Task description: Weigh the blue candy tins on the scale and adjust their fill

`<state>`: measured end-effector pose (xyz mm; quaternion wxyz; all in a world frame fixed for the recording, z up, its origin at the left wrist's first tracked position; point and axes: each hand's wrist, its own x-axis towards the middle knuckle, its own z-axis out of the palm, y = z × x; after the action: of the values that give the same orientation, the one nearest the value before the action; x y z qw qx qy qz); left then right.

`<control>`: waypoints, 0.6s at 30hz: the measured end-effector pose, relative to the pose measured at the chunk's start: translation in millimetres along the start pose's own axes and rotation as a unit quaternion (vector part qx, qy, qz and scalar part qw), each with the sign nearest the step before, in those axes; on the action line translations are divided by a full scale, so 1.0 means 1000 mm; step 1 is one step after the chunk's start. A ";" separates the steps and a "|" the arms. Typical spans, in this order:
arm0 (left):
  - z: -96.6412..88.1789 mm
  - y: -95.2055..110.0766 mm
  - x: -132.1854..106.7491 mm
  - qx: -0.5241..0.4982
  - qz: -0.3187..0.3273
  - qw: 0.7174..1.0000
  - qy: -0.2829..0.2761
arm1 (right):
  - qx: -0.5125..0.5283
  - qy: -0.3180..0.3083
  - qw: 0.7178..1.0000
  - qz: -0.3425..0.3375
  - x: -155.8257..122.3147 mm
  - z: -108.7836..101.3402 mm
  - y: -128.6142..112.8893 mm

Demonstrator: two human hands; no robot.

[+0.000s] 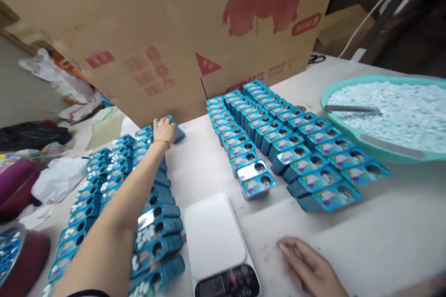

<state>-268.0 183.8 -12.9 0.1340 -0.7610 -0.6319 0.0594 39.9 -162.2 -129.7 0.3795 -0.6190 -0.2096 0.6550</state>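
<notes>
My left arm stretches out over rows of small blue tins (104, 185) on the left of the white table (383, 241). My left hand (164, 131) is at the far end of those rows, its fingers closed on one blue tin (177, 130). My right hand (306, 264) lies flat on the table near the front, fingers spread and holding nothing. A white digital scale (216, 241) sits between my arms. On the right, three more rows of blue tins (278, 144) lean against each other.
A teal basin (376, 148) full of small white pieces, with a grey scoop (351, 109), stands at the right. A big cardboard box (195, 28) walls the back. Scissors (316, 59) lie behind. Bags and a dark red bowl (21, 255) crowd the left.
</notes>
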 end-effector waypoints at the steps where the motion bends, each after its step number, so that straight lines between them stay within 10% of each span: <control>1: -0.010 0.006 -0.011 0.001 0.015 1.000 -0.009 | 0.012 -0.018 1.000 0.008 -0.001 -0.003 -0.004; 11: -0.106 0.103 -0.207 0.003 0.211 0.971 -0.115 | 0.257 -0.060 0.962 0.072 -0.030 -0.010 -0.030; 18: -0.105 0.129 -0.237 -0.016 0.222 0.967 -0.123 | 0.254 -0.106 0.959 0.062 -0.051 -0.025 -0.015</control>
<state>-165.2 -82.6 32.8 0.0263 -0.8710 -0.4600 0.1705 64.5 -196.8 -89.0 0.4582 -0.4409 -0.0366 0.7709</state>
